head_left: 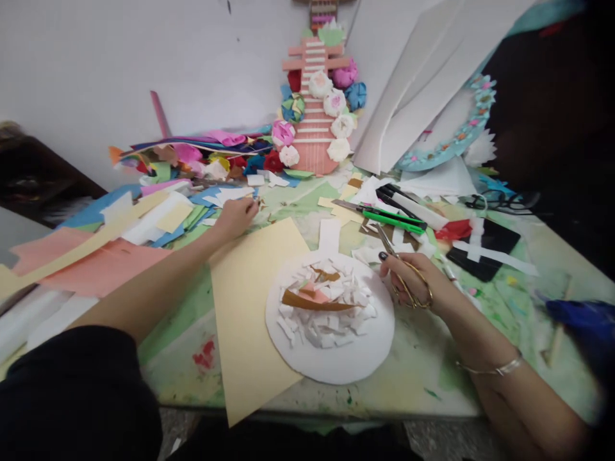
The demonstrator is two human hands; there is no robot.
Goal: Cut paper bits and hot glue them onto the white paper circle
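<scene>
My right hand (414, 276) is closed round gold-handled scissors (387, 243), blades pointing away from me, just right of a round white disc (336, 365). Heaped on the disc are white paper scraps (331, 336), with brown strips (321, 304) and a pink piece of paper (314, 292) on top. Partly under the disc lies a cream paper sheet (250, 333). My left hand (239, 216) reaches to the back left, fingers closed together over small scraps on the table. What they hold, if anything, is too small to make out.
A pink paper guitar with paper flowers (314, 128) leans on the back wall. A green utility knife (393, 219) and black pens lie beyond my right hand. Coloured paper sheets (100, 262) cover the left side. A black pad (490, 253) and glasses (502, 200) lie right.
</scene>
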